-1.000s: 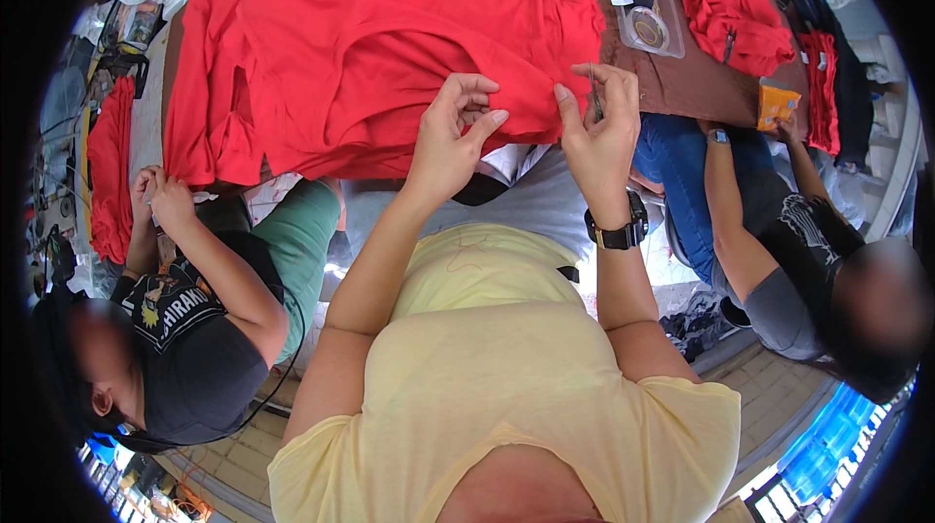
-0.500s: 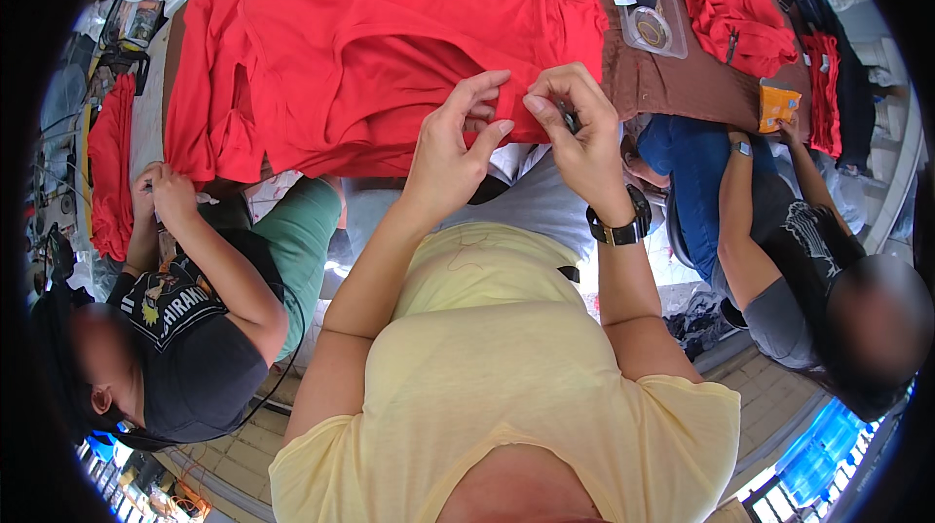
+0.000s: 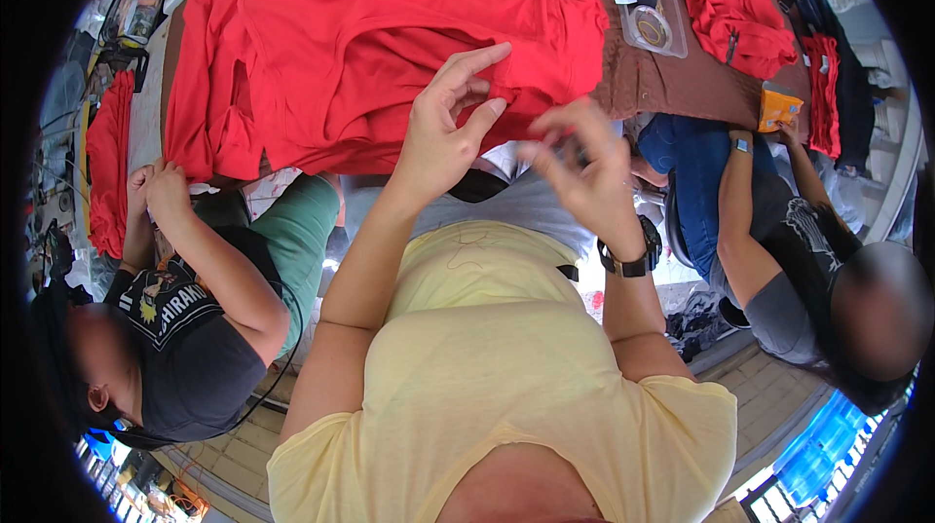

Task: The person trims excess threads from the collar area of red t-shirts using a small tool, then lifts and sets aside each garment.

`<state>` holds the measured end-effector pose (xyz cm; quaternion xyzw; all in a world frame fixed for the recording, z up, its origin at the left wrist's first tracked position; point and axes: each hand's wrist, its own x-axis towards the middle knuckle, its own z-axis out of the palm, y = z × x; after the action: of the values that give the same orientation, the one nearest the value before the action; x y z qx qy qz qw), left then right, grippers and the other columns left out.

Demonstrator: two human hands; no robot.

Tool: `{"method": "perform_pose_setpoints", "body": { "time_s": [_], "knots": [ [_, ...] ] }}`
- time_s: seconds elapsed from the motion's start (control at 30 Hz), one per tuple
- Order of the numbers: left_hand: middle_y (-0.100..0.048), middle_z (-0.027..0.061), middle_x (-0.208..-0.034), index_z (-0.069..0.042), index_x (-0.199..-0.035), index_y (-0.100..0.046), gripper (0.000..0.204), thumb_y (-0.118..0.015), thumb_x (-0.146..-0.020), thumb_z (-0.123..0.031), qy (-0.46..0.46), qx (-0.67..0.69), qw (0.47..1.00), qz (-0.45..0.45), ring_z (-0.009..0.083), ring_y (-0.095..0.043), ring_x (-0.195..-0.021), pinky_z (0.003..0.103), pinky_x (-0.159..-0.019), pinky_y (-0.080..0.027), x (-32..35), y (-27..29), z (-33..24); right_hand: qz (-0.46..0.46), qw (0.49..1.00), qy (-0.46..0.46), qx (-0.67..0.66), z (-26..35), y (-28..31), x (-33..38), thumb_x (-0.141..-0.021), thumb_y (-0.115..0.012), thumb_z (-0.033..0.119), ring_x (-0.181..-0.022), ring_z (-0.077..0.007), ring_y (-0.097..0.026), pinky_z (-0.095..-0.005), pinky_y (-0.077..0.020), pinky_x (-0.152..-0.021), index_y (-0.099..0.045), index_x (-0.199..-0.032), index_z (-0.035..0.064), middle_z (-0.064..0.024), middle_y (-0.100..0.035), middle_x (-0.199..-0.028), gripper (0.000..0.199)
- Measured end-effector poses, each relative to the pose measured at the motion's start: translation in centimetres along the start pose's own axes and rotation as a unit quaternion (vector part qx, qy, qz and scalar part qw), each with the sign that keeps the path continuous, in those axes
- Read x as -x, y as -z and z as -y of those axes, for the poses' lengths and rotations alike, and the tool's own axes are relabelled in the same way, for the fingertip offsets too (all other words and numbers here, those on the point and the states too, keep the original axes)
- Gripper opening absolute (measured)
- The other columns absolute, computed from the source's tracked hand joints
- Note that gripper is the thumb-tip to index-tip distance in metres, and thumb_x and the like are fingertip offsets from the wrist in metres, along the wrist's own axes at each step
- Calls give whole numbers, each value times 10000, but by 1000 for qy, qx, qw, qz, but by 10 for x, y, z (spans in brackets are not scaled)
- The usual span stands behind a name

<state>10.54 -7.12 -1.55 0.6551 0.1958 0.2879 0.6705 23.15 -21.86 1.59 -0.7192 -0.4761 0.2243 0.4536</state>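
Observation:
A large red garment (image 3: 321,56) lies spread in folds across the table in front of me, its near edge hanging at my lap. My left hand (image 3: 450,129) is over its near part, index finger and thumb stretched apart, the other fingers curled. Whether those curled fingers touch the cloth is hidden. My right hand (image 3: 589,172) is just off the garment's near right edge, smeared by motion. Something small and dark shows among its fingers, too blurred to name.
On the brown table cover (image 3: 638,75) sits a clear plastic box (image 3: 667,31); more red cloth (image 3: 745,26) lies beyond. At the right a co-worker's hand touches an orange packet (image 3: 778,107). Another co-worker's hands (image 3: 161,187) are at the garment's left edge.
My right hand has swung down and toward me, away from my left hand, and is now blurred. My left hand has shifted only slightly, its index finger stretched further up.

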Motion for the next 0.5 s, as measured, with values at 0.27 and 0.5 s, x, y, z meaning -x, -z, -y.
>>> {"method": "perform_pose_setpoints", "body": {
  "time_s": [0.27,0.5],
  "knots": [
    [-620,49,-1142,27,-1273,-573,400,-664,-887,81,-5,21,1000,10,124,-610,-979,270,-881,-509,-7,-3,-6,-76,990,121,-9,-17,-7,-36,-780,-659,-109,-839,-279,-665,-345,-519,-743,-663,-1035,-38,-151,-626,-937,265],
    [-622,120,-978,13,-952,-661,145,-753,-846,-22,-183,-290,921,-186,185,-630,-870,297,-746,-515,-5,-16,-6,-92,994,31,-49,-23,-14,-49,-896,-668,23,-700,-183,-586,-298,-451,-646,-671,-984,-48,-124,-609,-820,113]
  ]
}}
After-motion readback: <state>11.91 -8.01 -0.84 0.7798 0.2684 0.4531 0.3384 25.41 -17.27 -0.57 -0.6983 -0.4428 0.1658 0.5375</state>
